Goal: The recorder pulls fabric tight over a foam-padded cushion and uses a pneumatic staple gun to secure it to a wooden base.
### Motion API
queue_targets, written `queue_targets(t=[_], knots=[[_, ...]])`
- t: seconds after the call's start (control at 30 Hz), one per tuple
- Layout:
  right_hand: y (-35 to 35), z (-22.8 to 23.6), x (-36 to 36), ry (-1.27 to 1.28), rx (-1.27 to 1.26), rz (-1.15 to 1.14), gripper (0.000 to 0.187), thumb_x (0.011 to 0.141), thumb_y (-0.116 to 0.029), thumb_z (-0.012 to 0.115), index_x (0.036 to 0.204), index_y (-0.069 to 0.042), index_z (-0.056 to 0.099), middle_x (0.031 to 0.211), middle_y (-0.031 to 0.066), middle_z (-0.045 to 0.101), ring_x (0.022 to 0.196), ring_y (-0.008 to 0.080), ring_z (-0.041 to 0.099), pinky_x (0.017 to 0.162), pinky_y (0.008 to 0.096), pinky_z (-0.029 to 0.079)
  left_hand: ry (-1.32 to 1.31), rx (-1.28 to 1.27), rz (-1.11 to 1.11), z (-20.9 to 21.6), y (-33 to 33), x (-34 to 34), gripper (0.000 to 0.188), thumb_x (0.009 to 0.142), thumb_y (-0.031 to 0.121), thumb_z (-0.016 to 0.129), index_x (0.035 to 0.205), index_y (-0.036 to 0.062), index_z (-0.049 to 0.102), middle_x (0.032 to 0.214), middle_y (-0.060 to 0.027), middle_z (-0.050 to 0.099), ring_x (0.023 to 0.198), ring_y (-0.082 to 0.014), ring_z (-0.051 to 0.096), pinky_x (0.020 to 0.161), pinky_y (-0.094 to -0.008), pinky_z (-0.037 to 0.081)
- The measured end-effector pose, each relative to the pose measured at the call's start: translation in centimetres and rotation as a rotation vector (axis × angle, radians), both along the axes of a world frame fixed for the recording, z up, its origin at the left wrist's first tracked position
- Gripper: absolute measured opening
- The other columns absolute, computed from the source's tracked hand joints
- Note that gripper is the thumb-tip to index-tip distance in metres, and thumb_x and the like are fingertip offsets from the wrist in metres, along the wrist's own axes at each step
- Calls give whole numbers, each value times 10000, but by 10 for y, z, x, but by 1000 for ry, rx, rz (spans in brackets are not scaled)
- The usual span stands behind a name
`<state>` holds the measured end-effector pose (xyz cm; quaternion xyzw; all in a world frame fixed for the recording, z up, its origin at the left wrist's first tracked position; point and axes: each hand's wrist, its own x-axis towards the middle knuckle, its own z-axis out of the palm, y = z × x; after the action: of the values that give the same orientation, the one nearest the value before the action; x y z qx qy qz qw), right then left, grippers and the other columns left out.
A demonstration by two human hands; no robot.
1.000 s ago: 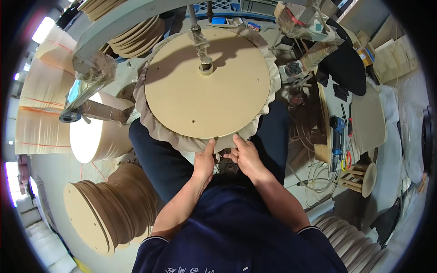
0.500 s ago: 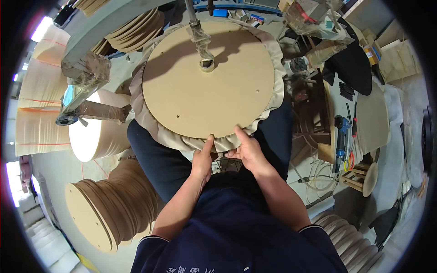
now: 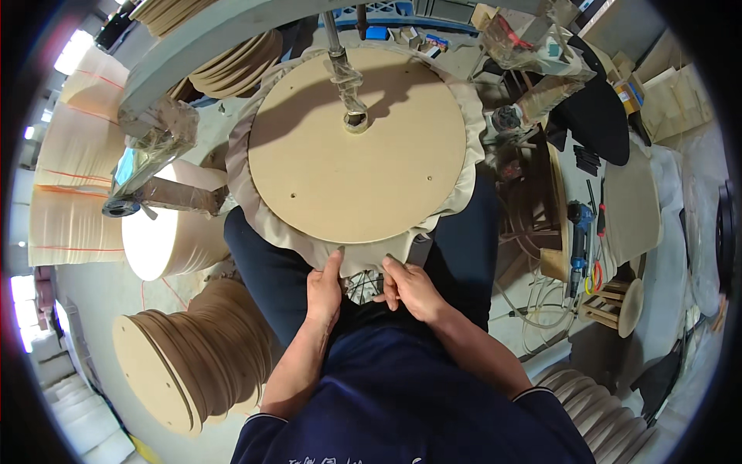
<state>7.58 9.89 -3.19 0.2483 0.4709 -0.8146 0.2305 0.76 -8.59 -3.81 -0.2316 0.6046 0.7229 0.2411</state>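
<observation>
A round tan board (image 3: 355, 178) lies in front of me, with gathered beige fabric (image 3: 259, 205) ruffled out around its rim. A metal rod wrapped in plastic film (image 3: 346, 85) comes down onto the middle of the board. At the near edge my left hand (image 3: 324, 292) pinches the fabric's hem, thumb on top and the other fingers hidden beneath. My right hand (image 3: 413, 290) is closed at the same hem a little to the right, its thumb on the fabric edge and its other fingers curled.
Film-wrapped machine arms stand to the left (image 3: 174, 193) and right (image 3: 533, 104) of the board. A stack of round boards (image 3: 201, 356) lies at lower left. On the right are a blue power tool (image 3: 577, 236), a red-handled screwdriver (image 3: 601, 220) and a small wooden stool (image 3: 627, 309).
Both hands have moved back toward me from the board's rim, drawing the near fabric outward into a flatter flap. The board has turned slightly.
</observation>
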Motion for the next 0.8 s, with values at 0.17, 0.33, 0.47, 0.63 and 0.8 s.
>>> queue_targets(t=[0.17,0.33,0.47,0.63,0.8], knots=[[20,11,-32,-170,119,-179,674,989,-658,541,1223,-35,644,963,89,722,699,184,673,738,372,601,-216,91,-62,7,23,-13,577,1022,409,642,1408,-6,538,1372,-122,610,1195,-256,616,930,-444,544],[26,-8,-35,-111,-11,-315,480,1042,-509,554,1123,-46,652,755,14,588,596,129,555,735,400,596,-108,184,-29,-4,50,-5,566,1019,452,637,1297,-39,594,1204,-127,669,997,-209,657,795,-377,547],[11,4,-18,-28,-78,-390,321,1087,-365,539,1038,-57,617,637,-56,369,536,82,376,793,426,581,-87,-34,-128,4,42,10,459,1018,440,642,817,28,643,660,4,523,573,-105,448,505,-315,340],[-4,11,-2,34,-29,-233,444,1097,-405,497,767,-114,443,586,-39,349,500,106,376,826,418,586,68,-86,-64,12,27,14,469,1038,397,618,698,73,607,590,34,493,511,-79,398,478,-293,304],[15,-10,-4,-149,58,-38,513,1037,-539,558,995,-35,646,790,59,660,648,173,635,768,392,592,41,33,60,30,32,0,421,1041,368,625,1148,-37,672,918,-59,681,715,-142,626,669,-296,538]])
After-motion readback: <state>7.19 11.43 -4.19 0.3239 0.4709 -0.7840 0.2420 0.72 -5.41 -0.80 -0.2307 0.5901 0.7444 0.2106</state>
